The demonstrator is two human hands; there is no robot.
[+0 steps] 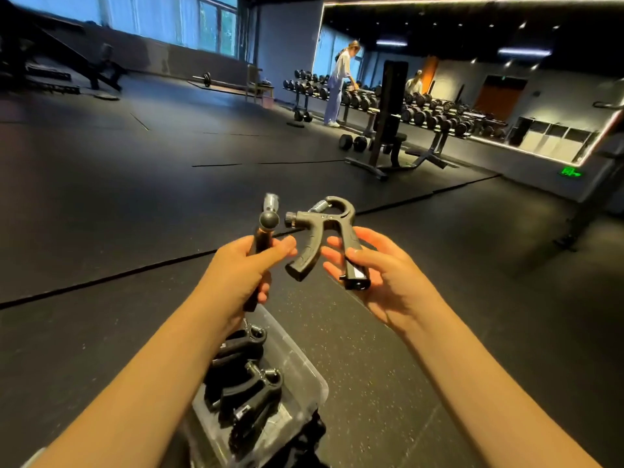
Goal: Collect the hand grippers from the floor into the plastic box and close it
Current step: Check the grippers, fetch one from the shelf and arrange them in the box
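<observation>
Black gym floor [135, 197] bears a plastic box [304, 369] of hand grippers [250, 393]; left hand [243, 268] clasps a gripper [265, 228], right hand [378, 275] a second gripper [324, 231].

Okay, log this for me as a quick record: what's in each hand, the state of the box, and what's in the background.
left hand: grips first hand gripper, seen edge-on
right hand: holds second hand gripper by one handle
plastic box: open, below the arms
box contents: several boxed hand grippers
lid: not in view
background: dumbbell rack, another person beside it
</observation>
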